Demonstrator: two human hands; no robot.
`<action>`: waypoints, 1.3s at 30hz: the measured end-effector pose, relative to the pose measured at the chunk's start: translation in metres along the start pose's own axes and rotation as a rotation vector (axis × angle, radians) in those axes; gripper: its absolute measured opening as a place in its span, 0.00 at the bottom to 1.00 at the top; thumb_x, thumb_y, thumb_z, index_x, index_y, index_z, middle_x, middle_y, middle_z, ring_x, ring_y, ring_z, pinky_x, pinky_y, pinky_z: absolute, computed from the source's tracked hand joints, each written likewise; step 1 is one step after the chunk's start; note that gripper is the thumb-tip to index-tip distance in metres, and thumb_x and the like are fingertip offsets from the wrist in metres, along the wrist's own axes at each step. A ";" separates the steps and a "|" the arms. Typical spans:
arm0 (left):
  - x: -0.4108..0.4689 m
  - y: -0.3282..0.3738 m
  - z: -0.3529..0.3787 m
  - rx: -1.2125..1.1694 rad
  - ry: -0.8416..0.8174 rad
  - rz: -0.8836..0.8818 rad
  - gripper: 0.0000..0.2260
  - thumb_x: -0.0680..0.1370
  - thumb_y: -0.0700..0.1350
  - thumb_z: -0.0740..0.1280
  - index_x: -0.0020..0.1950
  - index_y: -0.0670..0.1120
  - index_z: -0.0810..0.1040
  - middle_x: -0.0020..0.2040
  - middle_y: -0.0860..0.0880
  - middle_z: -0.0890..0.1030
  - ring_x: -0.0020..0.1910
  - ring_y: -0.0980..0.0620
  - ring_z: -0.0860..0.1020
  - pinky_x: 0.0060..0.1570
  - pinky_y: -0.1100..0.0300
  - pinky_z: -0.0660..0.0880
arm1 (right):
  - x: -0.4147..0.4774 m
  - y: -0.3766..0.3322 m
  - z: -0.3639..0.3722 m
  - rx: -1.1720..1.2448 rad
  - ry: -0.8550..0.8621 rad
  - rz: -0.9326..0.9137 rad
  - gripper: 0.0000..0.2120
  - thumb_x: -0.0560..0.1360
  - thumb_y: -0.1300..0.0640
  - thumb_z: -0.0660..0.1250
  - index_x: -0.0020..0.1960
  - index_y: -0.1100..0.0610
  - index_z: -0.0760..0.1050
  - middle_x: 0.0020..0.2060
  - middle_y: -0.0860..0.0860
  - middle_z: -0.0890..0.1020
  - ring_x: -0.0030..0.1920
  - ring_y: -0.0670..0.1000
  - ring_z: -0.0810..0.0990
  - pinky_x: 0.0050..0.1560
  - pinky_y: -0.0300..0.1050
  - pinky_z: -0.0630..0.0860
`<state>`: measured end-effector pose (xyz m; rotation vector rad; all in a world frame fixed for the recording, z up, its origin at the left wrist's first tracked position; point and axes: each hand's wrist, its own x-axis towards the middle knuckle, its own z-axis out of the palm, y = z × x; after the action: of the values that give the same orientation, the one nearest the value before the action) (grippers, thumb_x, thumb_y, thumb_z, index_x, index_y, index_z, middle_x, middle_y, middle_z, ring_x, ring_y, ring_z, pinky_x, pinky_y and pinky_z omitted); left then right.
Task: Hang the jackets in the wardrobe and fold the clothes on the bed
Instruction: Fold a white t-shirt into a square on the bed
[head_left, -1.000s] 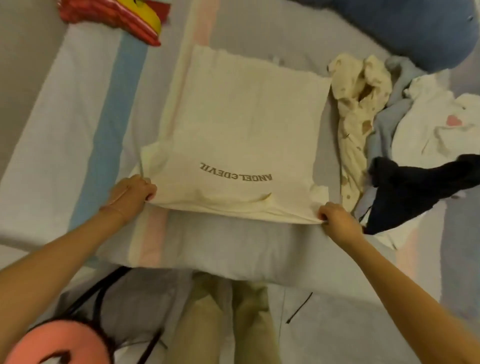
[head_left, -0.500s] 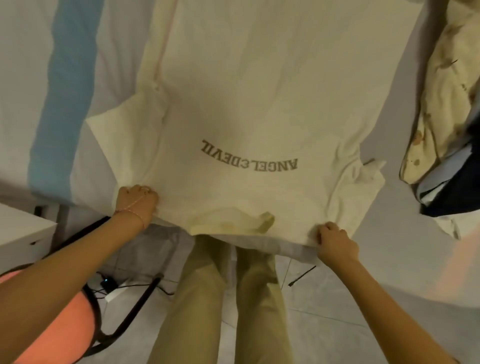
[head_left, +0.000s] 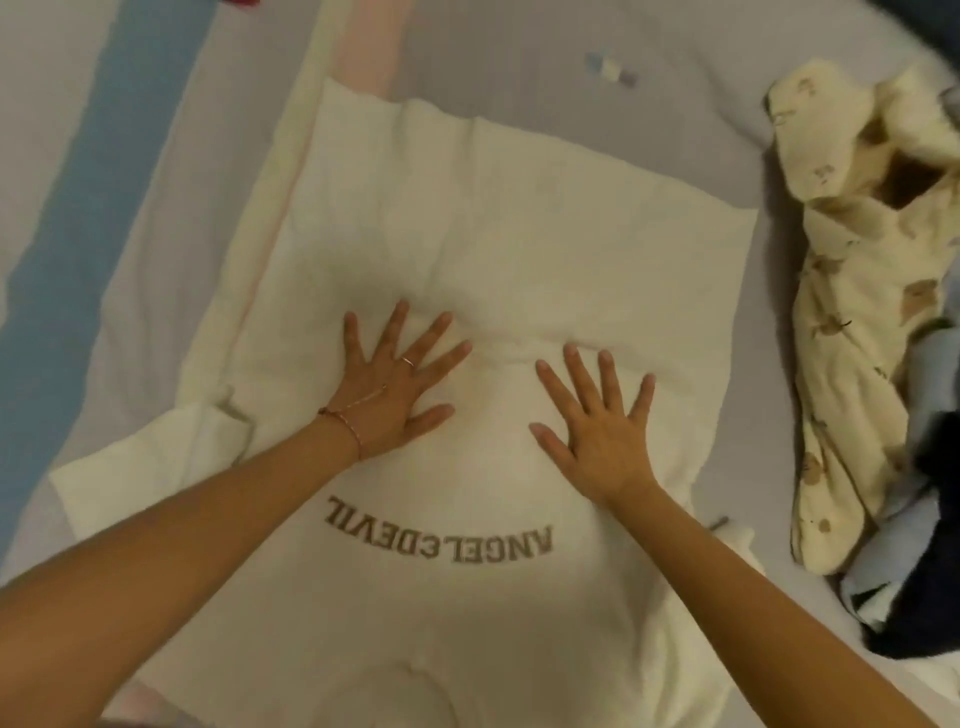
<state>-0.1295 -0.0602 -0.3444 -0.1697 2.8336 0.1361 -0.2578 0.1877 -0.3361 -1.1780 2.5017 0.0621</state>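
1. The left hand and right hand lie flat, palms down, on the cream T-shirt. All fingers are straight and spread wide, holding nothing. The hands are close together at the middle of the chest, not touching each other.
2. The step in hand looks like smoothing: the shirt is laid out on the bed and pressed flat before any fold is made. None of the folds appears to be started.
3. Nearest the person, the collar sits at the bottom edge of the view, so the neck end points toward them.
4. Just beyond it the grey lettering reads upside down from here, so the printed side is up.
5. One short sleeve sticks out to the person's left. The sleeve on the other side is mostly hidden behind the right forearm.
6. The long axis runs from near to far, and the far end leans a little to the right. The hem is the farthest edge.
7. The next move probably calls for sweeping the hands outward to clear wrinkles, then pinching a side edge and sleeve to fold inward.
8. The striped sheet lies beneath it all. A pile of unfolded clothes waits to the right, apart from the shirt.
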 end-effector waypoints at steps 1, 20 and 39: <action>0.025 -0.011 -0.007 0.008 0.023 -0.031 0.30 0.74 0.69 0.38 0.74 0.62 0.37 0.77 0.54 0.38 0.74 0.39 0.37 0.62 0.25 0.39 | 0.024 0.016 -0.009 -0.009 0.026 0.039 0.31 0.76 0.32 0.40 0.77 0.40 0.45 0.77 0.47 0.48 0.77 0.57 0.45 0.68 0.71 0.38; 0.266 -0.060 -0.096 -0.381 0.345 -0.083 0.12 0.74 0.48 0.68 0.57 0.50 0.75 0.65 0.49 0.69 0.68 0.47 0.64 0.70 0.37 0.46 | 0.230 0.139 -0.125 0.215 0.194 0.156 0.21 0.72 0.51 0.72 0.62 0.56 0.72 0.60 0.55 0.72 0.60 0.58 0.70 0.60 0.50 0.64; 0.295 -0.056 -0.131 -0.346 0.026 0.036 0.10 0.75 0.60 0.57 0.42 0.55 0.70 0.46 0.53 0.74 0.44 0.46 0.75 0.51 0.52 0.72 | 0.184 0.202 -0.117 0.392 0.204 0.390 0.17 0.78 0.48 0.62 0.58 0.59 0.76 0.55 0.59 0.74 0.55 0.60 0.73 0.56 0.49 0.67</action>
<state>-0.4404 -0.1603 -0.3123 -0.1946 2.8166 0.6362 -0.5532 0.1602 -0.3155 -0.5576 2.7156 -0.4458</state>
